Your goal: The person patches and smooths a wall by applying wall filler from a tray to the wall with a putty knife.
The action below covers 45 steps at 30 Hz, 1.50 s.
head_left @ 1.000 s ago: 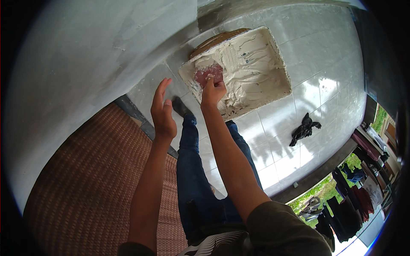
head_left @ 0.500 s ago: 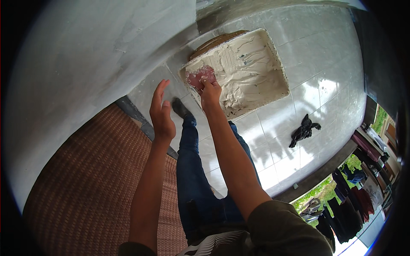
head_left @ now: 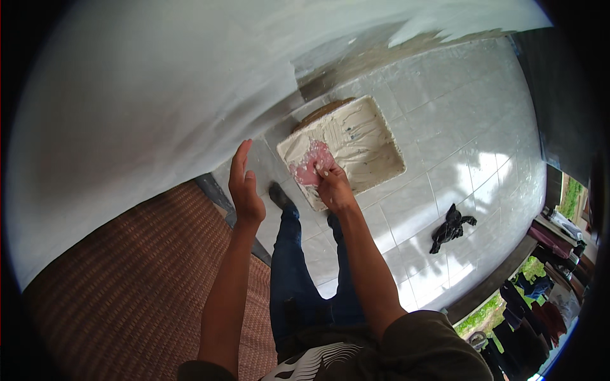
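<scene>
A pale rectangular tray point(head_left: 399, 152) holds cream-coloured wet plaster point(head_left: 356, 136), streaked with ridges and smears. Over its near left side is a flat pink plastic spreader point(head_left: 309, 166), its outer end crusted with plaster. My right hand point(head_left: 337, 189) pinches the spreader's edge, thumb on top. Whether the spreader touches the plaster or hovers just above it, I cannot tell. My left hand point(head_left: 246, 190) is held up to the left of the tray, fingers stretched out and thumb apart, holding nothing. It is nearest to the pale wall point(head_left: 146, 114).
A brown round-edged object point(head_left: 324, 113) shows behind the tray by the wall's foot. Black crumpled plastic point(head_left: 452, 228) lies on the grey tiled floor point(head_left: 406, 209). A brown woven mat point(head_left: 146, 273) covers the lower left. Clothes point(head_left: 527, 317) hang at the lower right.
The view has shifted, so the tray sits lower in it and more wall shows. My right hand has drawn the spreader inward from the tray's left corner. My left hand stays raised and open.
</scene>
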Motion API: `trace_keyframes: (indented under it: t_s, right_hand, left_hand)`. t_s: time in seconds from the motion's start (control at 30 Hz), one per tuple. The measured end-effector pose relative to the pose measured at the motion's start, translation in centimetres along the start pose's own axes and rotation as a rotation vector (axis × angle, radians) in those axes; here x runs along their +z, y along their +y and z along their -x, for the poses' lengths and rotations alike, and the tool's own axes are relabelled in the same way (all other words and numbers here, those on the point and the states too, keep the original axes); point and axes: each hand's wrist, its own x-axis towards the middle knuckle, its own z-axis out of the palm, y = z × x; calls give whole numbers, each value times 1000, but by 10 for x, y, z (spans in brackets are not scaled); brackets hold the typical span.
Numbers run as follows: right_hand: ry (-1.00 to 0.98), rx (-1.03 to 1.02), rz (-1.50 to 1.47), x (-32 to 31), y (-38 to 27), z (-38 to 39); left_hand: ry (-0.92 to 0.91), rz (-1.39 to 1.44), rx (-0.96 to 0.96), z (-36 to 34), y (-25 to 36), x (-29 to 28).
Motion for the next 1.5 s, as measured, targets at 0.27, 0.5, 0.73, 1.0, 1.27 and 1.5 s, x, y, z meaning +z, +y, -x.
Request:
trace_keyframes:
  t_s: [0.27,0.5,0.73,1.0,1.27,1.5]
  right_hand:
    - [-204,-35,162,123,-132,45]
    - [-444,-176,189,227,-214,89]
    - [-650,-269,233,325,-269,119]
    - [-863,-357,264,407,-304,141]
    - [-954,-480,231,488,-311,161]
    - [-1040,-531,225,551,-310,170]
  left_hand:
    - [119,9,303,-25,164,2]
    - [262,9,548,-18,285,-21]
    - [391,21,818,-25,386,-52]
    - [480,-19,1039,-24,470,-92]
    - [484,-92,1189,-39,532,-139]
    - [490,-115,1348,-55,574,-178]
